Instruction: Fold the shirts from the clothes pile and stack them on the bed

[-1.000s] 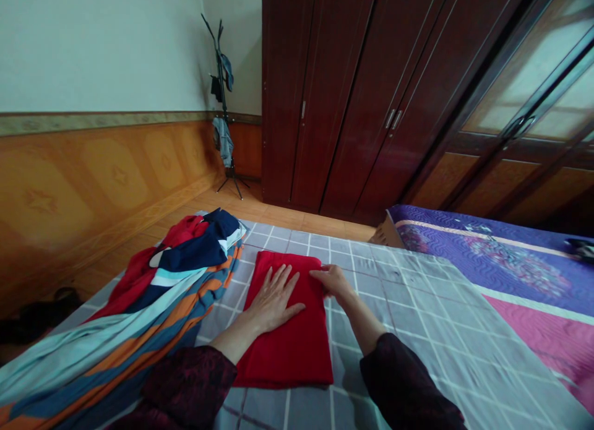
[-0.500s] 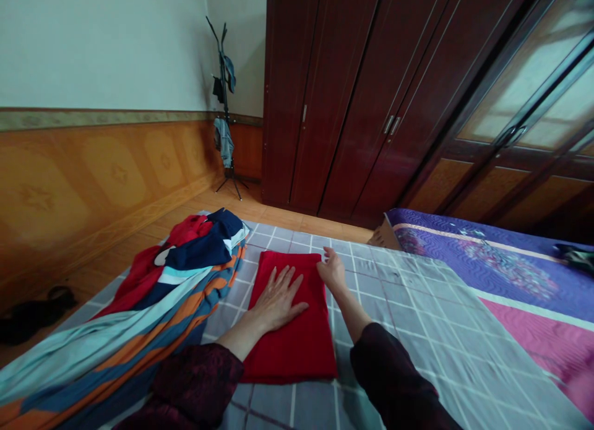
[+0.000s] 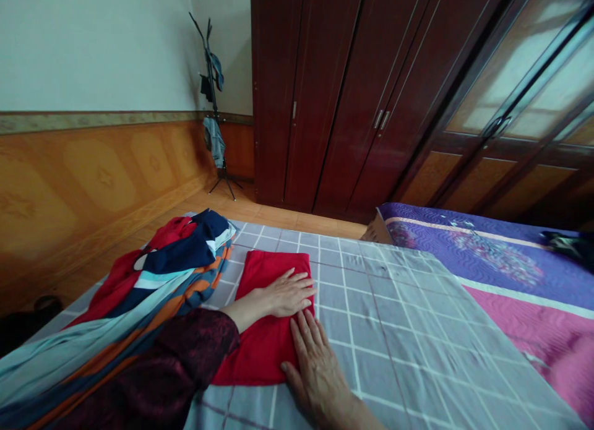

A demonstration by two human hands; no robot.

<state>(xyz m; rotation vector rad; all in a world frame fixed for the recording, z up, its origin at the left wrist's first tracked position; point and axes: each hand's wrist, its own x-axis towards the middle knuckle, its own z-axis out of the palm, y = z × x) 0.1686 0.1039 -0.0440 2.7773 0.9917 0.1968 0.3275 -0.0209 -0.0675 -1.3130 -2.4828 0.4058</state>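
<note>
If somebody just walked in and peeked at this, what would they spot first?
Probably the bright red folded cloth on the grey checked sheet, with the left hand spread flat on it and the right hand at its right edge. Next might come the heap of colourful clothes to its left, and the purple and pink quilted cover over on the right.

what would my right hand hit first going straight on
Most likely your left hand, just past the fingertips of your right hand on the red cloth; the gap is hard to judge.
</note>
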